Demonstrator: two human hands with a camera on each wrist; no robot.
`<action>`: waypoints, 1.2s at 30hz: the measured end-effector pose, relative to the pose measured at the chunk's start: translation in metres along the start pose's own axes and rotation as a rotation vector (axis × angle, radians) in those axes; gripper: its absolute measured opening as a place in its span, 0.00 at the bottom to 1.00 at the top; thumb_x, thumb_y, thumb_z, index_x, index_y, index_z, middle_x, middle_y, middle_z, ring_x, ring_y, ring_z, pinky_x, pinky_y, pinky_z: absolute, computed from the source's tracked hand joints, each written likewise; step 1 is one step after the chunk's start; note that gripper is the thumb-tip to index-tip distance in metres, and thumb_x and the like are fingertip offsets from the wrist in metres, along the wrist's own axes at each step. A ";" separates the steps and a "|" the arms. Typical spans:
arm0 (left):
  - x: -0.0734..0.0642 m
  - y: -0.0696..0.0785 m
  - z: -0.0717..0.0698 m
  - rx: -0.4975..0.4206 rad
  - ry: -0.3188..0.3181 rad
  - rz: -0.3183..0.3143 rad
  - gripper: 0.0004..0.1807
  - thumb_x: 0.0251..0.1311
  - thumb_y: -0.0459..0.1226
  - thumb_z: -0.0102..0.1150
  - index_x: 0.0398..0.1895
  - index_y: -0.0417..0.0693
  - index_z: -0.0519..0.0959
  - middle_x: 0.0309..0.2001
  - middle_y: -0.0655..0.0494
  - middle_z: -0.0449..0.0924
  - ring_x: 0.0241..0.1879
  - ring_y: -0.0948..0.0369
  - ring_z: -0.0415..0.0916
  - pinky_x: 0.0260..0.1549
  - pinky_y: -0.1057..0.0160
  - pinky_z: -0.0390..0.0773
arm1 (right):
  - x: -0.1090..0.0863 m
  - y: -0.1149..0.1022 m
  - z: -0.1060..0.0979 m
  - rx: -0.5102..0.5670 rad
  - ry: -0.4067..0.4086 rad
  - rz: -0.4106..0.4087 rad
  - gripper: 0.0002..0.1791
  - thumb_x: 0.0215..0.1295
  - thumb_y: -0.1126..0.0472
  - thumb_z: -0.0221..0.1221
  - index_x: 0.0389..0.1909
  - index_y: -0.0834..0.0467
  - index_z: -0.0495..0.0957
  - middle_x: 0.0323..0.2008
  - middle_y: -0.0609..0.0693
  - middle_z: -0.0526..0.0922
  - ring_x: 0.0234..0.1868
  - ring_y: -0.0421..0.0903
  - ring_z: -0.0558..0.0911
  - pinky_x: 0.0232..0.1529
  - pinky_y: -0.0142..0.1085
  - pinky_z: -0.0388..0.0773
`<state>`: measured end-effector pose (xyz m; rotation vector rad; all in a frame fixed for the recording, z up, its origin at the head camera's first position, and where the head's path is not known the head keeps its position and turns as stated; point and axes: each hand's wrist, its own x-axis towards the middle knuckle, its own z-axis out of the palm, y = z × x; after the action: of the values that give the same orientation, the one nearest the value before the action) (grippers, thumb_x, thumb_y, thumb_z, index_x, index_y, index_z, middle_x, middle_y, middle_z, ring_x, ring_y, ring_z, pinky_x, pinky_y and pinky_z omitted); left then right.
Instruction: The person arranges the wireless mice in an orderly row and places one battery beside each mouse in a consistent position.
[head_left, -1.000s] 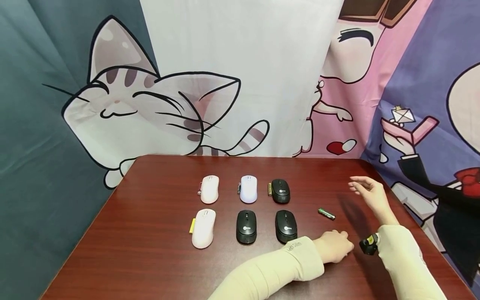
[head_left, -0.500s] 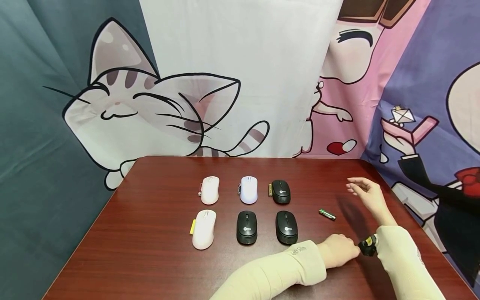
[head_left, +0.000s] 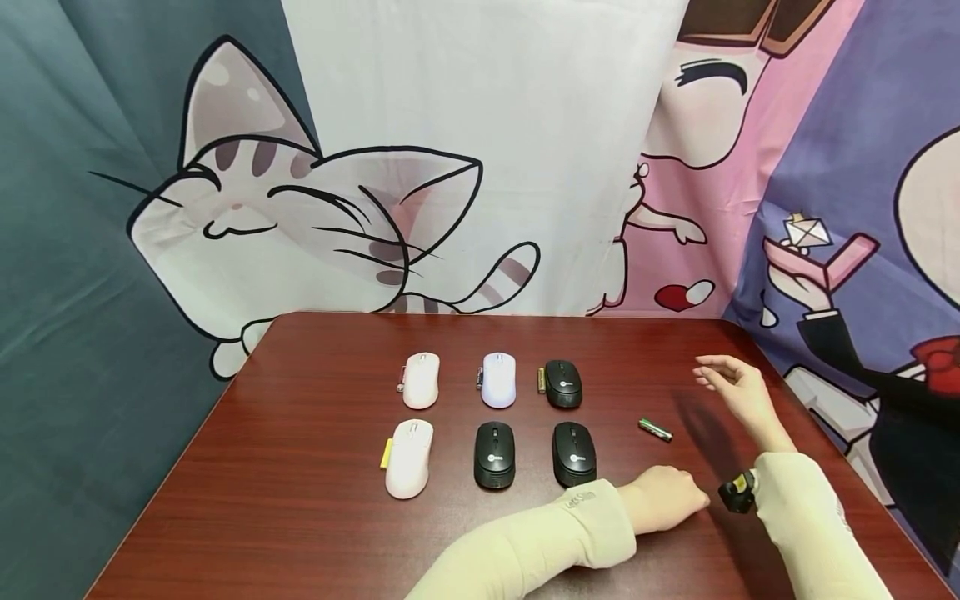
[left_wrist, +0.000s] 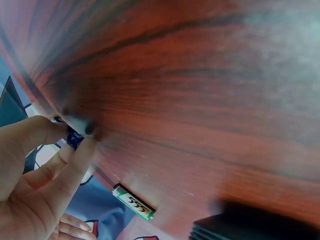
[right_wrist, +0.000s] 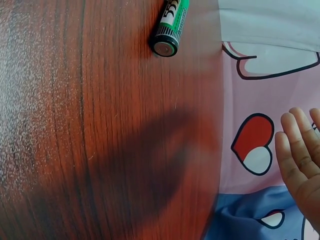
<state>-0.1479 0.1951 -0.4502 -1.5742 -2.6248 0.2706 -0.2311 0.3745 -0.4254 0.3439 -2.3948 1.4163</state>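
My left hand [head_left: 663, 500] is low over the right part of the table, its back toward the head camera. In the left wrist view its thumb and fingers pinch a small dark blue battery [left_wrist: 75, 138], partly covered by the fingertips. A green and white battery [head_left: 656, 430] lies on the table just beyond that hand. My right hand [head_left: 738, 396] hovers above the table's right side, fingers extended and holding nothing. In the right wrist view, the green battery [right_wrist: 170, 30] lies away from the right hand [right_wrist: 302, 155].
Left of the hands, computer mice stand in two rows: black mice [head_left: 574, 454] [head_left: 494, 455] [head_left: 563, 384], a pale lilac mouse [head_left: 498, 380] and white mice [head_left: 408, 458] [head_left: 422, 381]. Batteries lie beside several of them. A printed cloth [head_left: 487, 233] hangs behind the table [head_left: 262, 500].
My left hand moved slightly right, then back left near the table surface. The right hand has stayed almost still, and the mice and green battery have not moved.
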 end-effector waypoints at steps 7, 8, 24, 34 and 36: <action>-0.008 -0.014 -0.011 -0.034 0.006 0.014 0.10 0.66 0.41 0.51 0.43 0.67 0.80 0.42 0.73 0.82 0.43 0.73 0.77 0.41 0.77 0.74 | 0.003 -0.003 0.001 -0.015 0.001 -0.003 0.15 0.66 0.70 0.53 0.41 0.45 0.76 0.29 0.24 0.80 0.29 0.22 0.80 0.31 0.17 0.74; -0.009 -0.017 -0.013 -0.043 0.006 0.009 0.10 0.65 0.40 0.51 0.43 0.66 0.80 0.42 0.73 0.82 0.43 0.73 0.77 0.41 0.77 0.74 | 0.004 -0.003 0.002 -0.017 0.000 -0.005 0.15 0.65 0.70 0.53 0.41 0.46 0.76 0.29 0.25 0.80 0.29 0.23 0.80 0.31 0.17 0.74; -0.045 -0.083 -0.016 -0.301 0.090 -0.261 0.14 0.53 0.37 0.66 0.43 0.59 0.79 0.37 0.65 0.81 0.38 0.68 0.78 0.33 0.74 0.74 | 0.010 -0.019 0.013 0.012 -0.043 -0.062 0.18 0.64 0.75 0.52 0.42 0.48 0.77 0.32 0.24 0.79 0.32 0.21 0.79 0.32 0.17 0.75; -0.078 -0.125 -0.014 -0.415 0.191 -0.341 0.14 0.47 0.32 0.65 0.39 0.50 0.78 0.36 0.57 0.80 0.37 0.63 0.78 0.35 0.71 0.74 | 0.012 -0.024 0.026 0.012 -0.105 -0.057 0.12 0.64 0.73 0.53 0.43 0.56 0.77 0.35 0.24 0.78 0.35 0.21 0.78 0.35 0.18 0.75; -0.088 -0.131 -0.014 -0.454 0.201 -0.377 0.14 0.48 0.31 0.64 0.39 0.49 0.79 0.36 0.57 0.80 0.37 0.63 0.77 0.35 0.70 0.74 | 0.011 -0.025 0.030 0.010 -0.100 -0.060 0.11 0.64 0.73 0.53 0.44 0.60 0.77 0.34 0.24 0.78 0.35 0.21 0.79 0.35 0.18 0.76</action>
<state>-0.2182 0.0592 -0.4093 -1.0718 -2.8677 -0.5094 -0.2366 0.3360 -0.4148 0.4957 -2.4353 1.4158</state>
